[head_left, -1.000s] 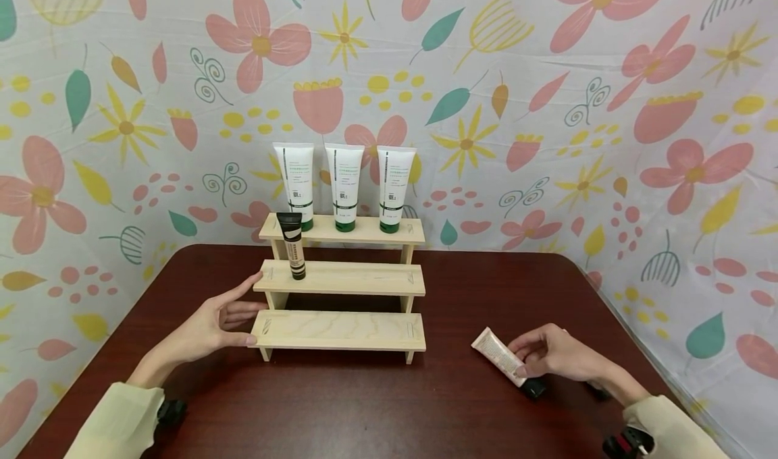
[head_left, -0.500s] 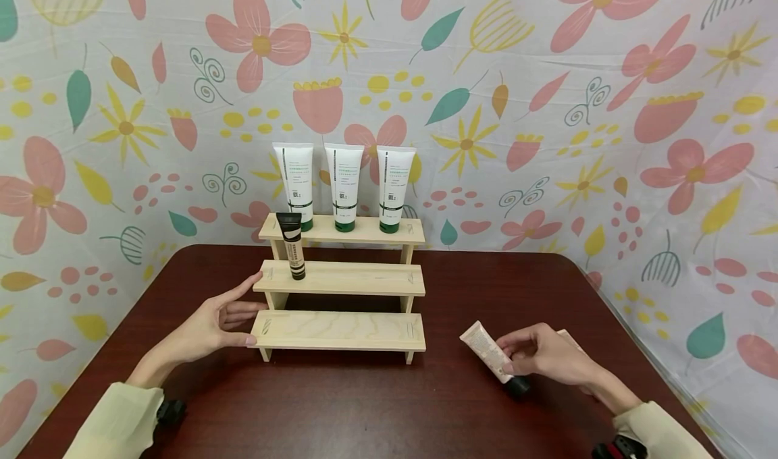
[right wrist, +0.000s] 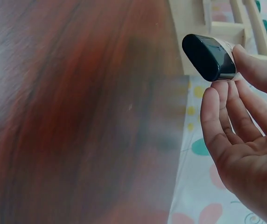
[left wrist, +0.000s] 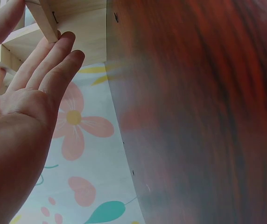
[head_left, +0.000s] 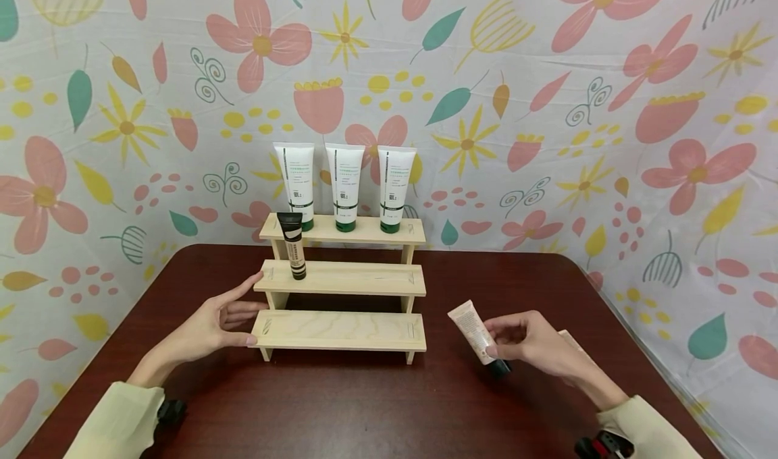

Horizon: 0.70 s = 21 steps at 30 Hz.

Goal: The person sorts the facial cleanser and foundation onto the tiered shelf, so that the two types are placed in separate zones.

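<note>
My right hand pinches a pale pink squeeze tube between thumb and fingers, right of the rack. The tube tilts, its black cap low and toward me. With straight fingers, my left hand touches the left side of a three-tier wooden display rack; its thumb lies at the bottom tier's left end. On the middle tier a beige tube with black ends stands at the left. Three white tubes with green caps, one in the centre, stand along the top tier.
Behind my right wrist a pale object lies on the table, mostly hidden. The dark reddish wooden table meets a flower-printed cloth at the back and sides.
My right hand has moved left and slightly up with the pink tube, closer to the rack. The pale object behind it has come partly into view. My left hand keeps its place.
</note>
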Available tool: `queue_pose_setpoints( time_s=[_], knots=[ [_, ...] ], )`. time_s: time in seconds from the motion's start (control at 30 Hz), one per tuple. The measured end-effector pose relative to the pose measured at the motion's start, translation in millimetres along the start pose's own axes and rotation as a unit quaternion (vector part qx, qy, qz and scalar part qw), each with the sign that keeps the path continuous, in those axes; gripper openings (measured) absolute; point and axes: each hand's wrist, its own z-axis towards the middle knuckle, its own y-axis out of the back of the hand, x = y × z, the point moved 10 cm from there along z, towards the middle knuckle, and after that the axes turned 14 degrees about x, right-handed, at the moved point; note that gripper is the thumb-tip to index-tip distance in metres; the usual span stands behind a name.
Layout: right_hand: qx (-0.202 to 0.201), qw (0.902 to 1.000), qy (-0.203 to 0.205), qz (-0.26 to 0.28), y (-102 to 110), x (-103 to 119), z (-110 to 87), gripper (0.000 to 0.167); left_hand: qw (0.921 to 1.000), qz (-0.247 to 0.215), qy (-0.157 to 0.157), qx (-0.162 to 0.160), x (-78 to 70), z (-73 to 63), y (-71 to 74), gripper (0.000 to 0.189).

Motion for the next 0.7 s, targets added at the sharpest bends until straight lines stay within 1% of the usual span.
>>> queue_pose_setpoints(
  time_s=[0.2,0.37,0.7],
  knots=[
    [-0.023,0.9996,0.015,-0.011,-1.4,16.9,8.6,0.039,1.0,0.0,-0.001,-0.003,-0.8,0.1,-0.3,0.112],
    [-0.032,0.9987,0.036,-0.016,-6.6,34.4,17.2,0.037,1.0,-0.002,0.002,0.001,-0.4,-0.1,-0.2,0.112],
    [-0.069,0.9957,0.06,-0.019,-14.6,64.8,37.6,0.034,1.0,0.0,-0.004,0.0,-2.4,0.8,-1.1,0.111]
  ],
)
